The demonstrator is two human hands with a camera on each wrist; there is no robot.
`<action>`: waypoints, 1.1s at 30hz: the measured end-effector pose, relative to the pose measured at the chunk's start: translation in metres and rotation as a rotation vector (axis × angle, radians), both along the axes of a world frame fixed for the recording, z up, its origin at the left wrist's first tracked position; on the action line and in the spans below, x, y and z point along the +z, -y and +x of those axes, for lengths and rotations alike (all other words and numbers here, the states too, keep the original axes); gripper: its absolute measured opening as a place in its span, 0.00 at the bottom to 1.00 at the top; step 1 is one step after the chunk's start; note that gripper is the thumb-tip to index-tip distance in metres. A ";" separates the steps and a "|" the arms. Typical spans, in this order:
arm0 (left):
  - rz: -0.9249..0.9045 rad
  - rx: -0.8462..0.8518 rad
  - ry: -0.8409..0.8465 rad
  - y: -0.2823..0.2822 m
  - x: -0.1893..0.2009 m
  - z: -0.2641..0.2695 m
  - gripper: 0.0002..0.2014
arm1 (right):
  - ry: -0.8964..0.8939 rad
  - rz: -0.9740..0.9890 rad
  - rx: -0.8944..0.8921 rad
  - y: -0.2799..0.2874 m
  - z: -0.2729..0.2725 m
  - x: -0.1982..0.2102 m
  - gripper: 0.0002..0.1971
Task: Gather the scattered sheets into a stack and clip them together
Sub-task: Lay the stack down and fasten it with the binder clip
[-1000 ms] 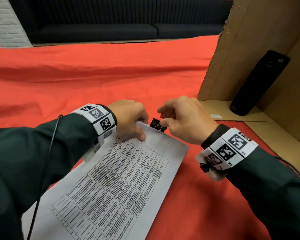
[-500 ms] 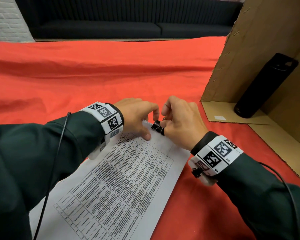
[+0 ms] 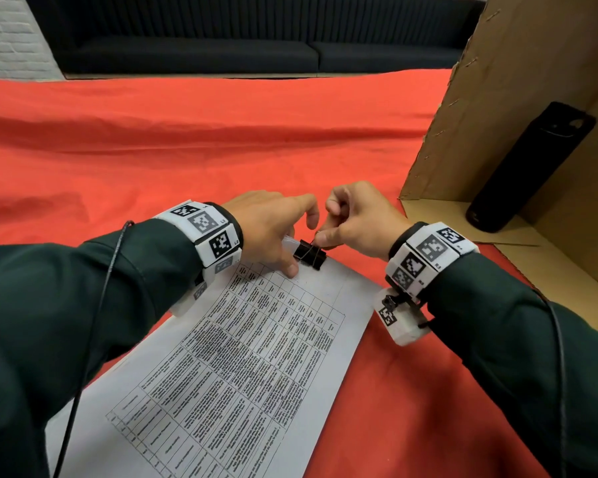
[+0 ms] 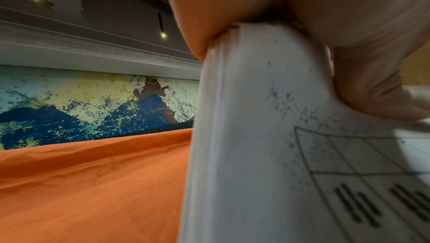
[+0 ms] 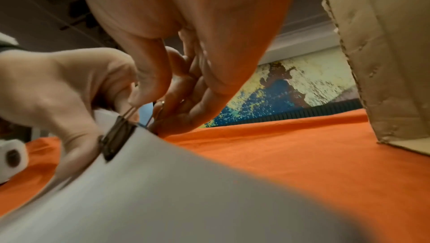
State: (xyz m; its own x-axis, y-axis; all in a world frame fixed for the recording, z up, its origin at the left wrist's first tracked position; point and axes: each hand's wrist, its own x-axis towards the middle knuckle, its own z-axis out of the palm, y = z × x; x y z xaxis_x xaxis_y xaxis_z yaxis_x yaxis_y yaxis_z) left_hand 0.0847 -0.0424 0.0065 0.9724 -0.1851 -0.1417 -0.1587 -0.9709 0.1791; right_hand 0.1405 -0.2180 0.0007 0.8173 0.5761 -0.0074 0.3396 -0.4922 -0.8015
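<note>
Over at the right edge of the red tablecloth [image 3: 221, 139] an open cardboard box [image 3: 518, 98] stands with a black bottle [image 3: 529, 167] leaning inside it against the wall, and beyond the far edge sits a dark sofa [image 3: 194, 53] with a white brick wall [image 3: 11, 36] at the left; the right wrist view shows the box's corner just beside the working hand. Both dark sleeves crowd in from the near edge, covering the lower corners. The stack of sheets [image 3: 242, 367] lies slanted on the cloth at the near middle, its top sheet printed with a dense table of text, edges squared up. The black binder clip [image 3: 309, 254] bites the stack's far short edge, one wire handle raised. The left hand [image 3: 270, 229] pinches that far edge beside the clip, thumb on top and the paper curling up between thumb and fingers. The right hand [image 3: 356, 219] has thumb and forefinger nipped on the clip's wire handle
</note>
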 end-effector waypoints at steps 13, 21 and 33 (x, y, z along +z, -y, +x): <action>-0.113 0.130 -0.089 -0.023 -0.003 0.012 0.23 | -0.350 0.056 0.037 0.001 0.005 -0.017 0.05; -0.830 0.492 -0.365 -0.072 -0.062 -0.026 0.51 | -0.425 -0.006 -0.103 -0.003 0.013 -0.038 0.08; -1.059 0.662 -0.244 -0.062 -0.054 -0.047 0.22 | -0.450 -0.133 -0.201 0.004 0.009 -0.035 0.30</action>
State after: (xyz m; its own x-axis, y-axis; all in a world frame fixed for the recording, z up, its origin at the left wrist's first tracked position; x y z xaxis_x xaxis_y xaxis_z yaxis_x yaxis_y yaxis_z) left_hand 0.0380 0.0197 -0.0472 0.8917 0.1918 -0.4100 0.4459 -0.2168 0.8684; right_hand 0.1490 -0.2224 -0.0344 0.8111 0.3776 -0.4467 -0.1368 -0.6201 -0.7725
